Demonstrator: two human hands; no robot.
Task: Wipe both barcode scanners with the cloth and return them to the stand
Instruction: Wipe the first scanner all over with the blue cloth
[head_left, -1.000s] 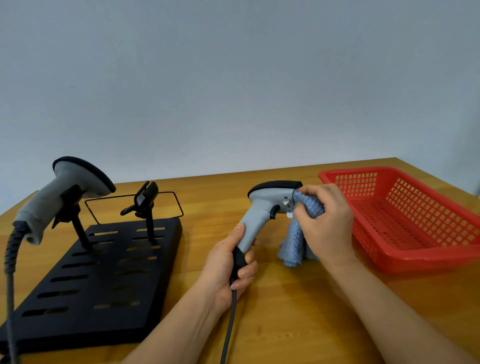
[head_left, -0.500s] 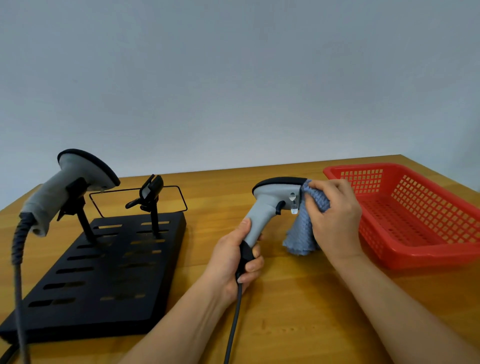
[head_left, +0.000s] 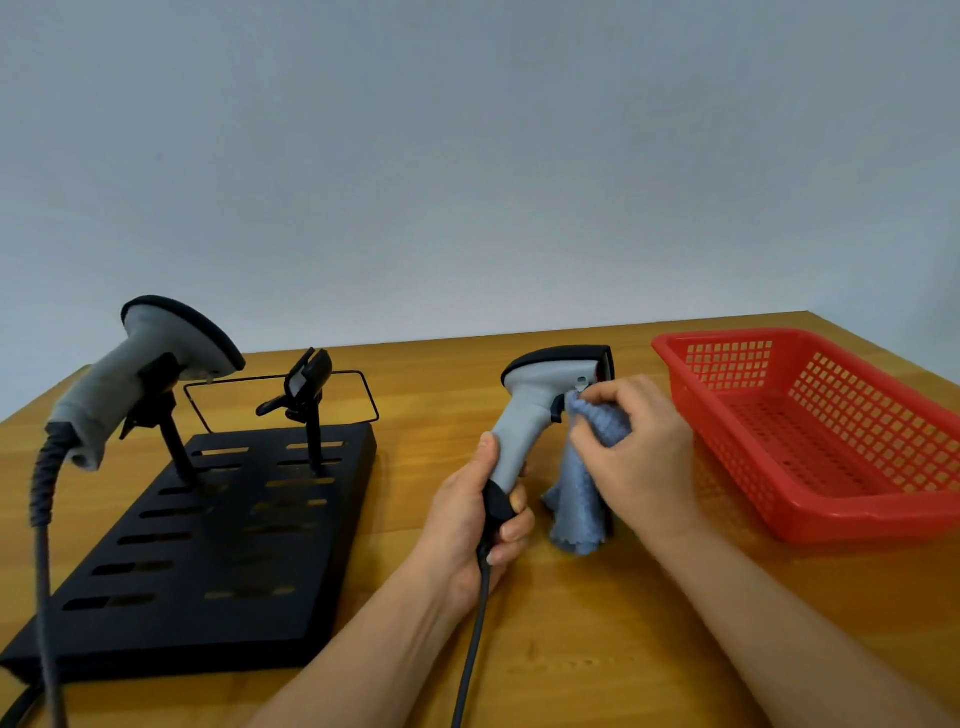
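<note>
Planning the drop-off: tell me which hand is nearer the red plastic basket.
Right. The right hand is just beside the red plastic basket; the left hand lies farther away.

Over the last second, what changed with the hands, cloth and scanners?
The right hand slid the blue cloth from the front of the held scanner's head down to the underside by the trigger, baring the front window. The left hand kept its grip on the handle. The other scanner stayed on the stand, the second cradle empty, the red basket unmoved.
</note>
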